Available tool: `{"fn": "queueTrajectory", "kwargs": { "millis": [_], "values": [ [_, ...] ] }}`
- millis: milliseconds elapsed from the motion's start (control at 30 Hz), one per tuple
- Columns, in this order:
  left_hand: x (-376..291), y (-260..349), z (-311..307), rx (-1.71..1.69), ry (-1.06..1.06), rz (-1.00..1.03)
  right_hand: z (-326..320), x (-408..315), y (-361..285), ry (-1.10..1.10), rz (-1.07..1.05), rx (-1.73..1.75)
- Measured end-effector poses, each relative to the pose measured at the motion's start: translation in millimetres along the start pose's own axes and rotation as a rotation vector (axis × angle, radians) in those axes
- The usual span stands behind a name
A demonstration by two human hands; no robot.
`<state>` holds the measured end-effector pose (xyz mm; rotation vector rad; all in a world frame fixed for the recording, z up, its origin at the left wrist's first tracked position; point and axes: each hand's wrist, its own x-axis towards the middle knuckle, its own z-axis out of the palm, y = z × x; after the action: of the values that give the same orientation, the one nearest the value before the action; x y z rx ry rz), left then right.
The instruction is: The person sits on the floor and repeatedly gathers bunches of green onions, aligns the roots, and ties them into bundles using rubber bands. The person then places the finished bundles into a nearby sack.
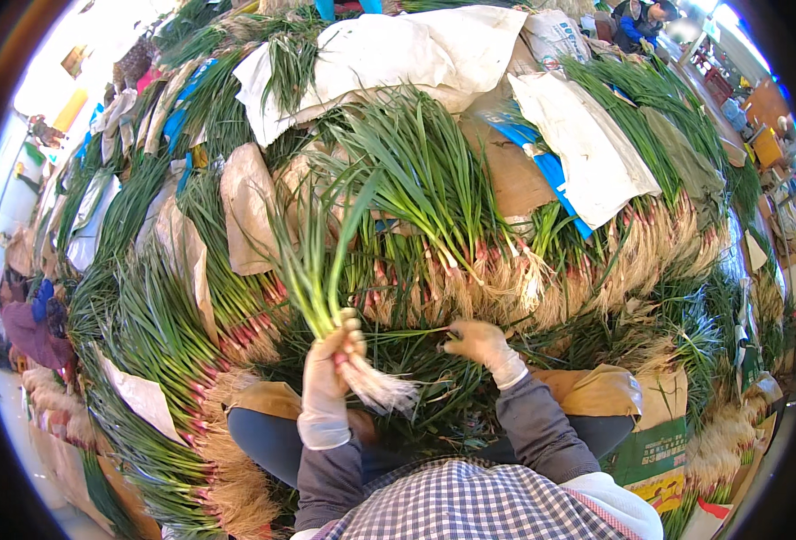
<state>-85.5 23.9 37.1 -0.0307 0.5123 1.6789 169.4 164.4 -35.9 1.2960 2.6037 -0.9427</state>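
Observation:
My left hand (330,371), in a pale thin glove, is closed around a bunch of young garlic plants (310,283), green leaves pointing up and whitish roots hanging to the lower right. To its right is my right hand (475,344), gloved alike, its fingers curled near the reddish end of a thin stalk (414,333); whether they grip it I cannot tell. Loose green leaves (438,405) lie below, between my knees. Beyond the hands, a heap of leafy plants (431,182) rests across a row with reddish stems and tan roots (404,290).
Rows of plants (161,337) curve along my left side, roots towards me. White sacks (391,54) and a white sheet (583,148) cover parts of the far rows. A printed green box (654,452) is by my right knee. A person (641,27) sits far off at the upper right.

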Motion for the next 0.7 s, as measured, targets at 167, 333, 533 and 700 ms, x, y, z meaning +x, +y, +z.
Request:
{"fn": "queueTrajectory", "kwargs": {
  "millis": [167,333,533,700],
  "values": [
    [-11,21,21,-0.205,-0.182,0.18,-25,89,-8,0.525,0.107,-0.067],
    [38,-24,11,0.358,0.206,0.027,-25,73,-35,0.454,0.087,0.142],
    [63,-77,-18,0.508,0.318,-0.129,-12,2,-69,0.343,-0.106,0.264],
    [49,-82,-20,0.53,0.378,-0.066,-14,42,-66,0.291,-0.429,0.043]
  ]
}}
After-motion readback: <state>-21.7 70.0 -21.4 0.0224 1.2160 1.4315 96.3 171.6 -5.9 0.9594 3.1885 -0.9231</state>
